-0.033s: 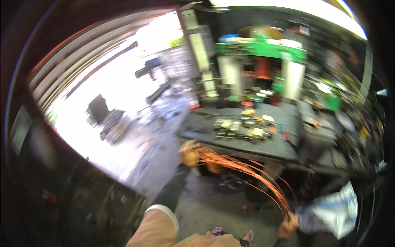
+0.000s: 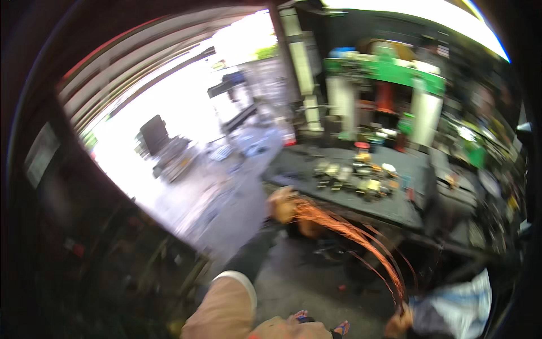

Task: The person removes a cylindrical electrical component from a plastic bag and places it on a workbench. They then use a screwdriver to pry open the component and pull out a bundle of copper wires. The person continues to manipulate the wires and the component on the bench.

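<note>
Cluttered workshop surface ahead, and left hand and right hand clasp a copper-coloured wire bundle between them! Two-handed handling, I'd judge; the next move calls for firm grips.

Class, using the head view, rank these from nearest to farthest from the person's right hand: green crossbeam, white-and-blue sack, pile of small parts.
1. White-and-blue sack: just right of the right hand.
2. Pile of small parts: ahead, on the dark bench.
3. Green crossbeam: farther ahead, beyond the pile.
</note>
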The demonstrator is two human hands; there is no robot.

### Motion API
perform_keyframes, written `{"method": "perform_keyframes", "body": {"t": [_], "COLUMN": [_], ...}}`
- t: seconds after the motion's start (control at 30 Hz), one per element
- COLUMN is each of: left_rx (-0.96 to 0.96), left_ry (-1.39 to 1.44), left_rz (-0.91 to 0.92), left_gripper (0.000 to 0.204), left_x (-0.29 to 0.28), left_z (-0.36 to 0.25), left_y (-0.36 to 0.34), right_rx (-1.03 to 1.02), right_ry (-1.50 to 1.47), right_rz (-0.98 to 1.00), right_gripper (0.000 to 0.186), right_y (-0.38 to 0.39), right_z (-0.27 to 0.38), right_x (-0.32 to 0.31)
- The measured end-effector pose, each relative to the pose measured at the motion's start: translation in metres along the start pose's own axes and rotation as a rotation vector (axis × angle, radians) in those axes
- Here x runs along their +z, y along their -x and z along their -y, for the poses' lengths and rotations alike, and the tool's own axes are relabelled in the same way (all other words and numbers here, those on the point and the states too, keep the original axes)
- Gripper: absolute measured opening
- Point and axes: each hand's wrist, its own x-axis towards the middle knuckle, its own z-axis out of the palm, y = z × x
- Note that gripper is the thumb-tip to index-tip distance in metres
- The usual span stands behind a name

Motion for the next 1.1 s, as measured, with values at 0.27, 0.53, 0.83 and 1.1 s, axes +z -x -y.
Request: {"method": "perform_keyframes", "body": {"t": [0.27,0.53,0.83,1.1], "left_rx": [0.259,0.605,1.185,1.206], "left_ry": [0.008,0.275,0.057,0.402], "left_rz": [0.291,0.296,0.518,0.588], "left_gripper": [0.047,0.058,0.054,0.015], "left_x": [0.032,0.116,0.188,0.197], "left_z": [-0.094,-0.274,-0.468,-0.397], "left_y": [-0.049,-0.095,-0.042,0.009], "right_rx": [0.375,0.664,1.010,1.131], "right_ry": [0.345,0.374,0.356,0.261], "right_rz": [0.090,-0.049,-0.306,-0.559], "right_gripper": [0.047,0.053,0.058,0.058], "right_y": [0.087,0.161,0.238,0.232], "right_z": [0.025,0.080,0.140,0.143], "right_x": [-0.062,-0.113,-0.135,-0.193]}}
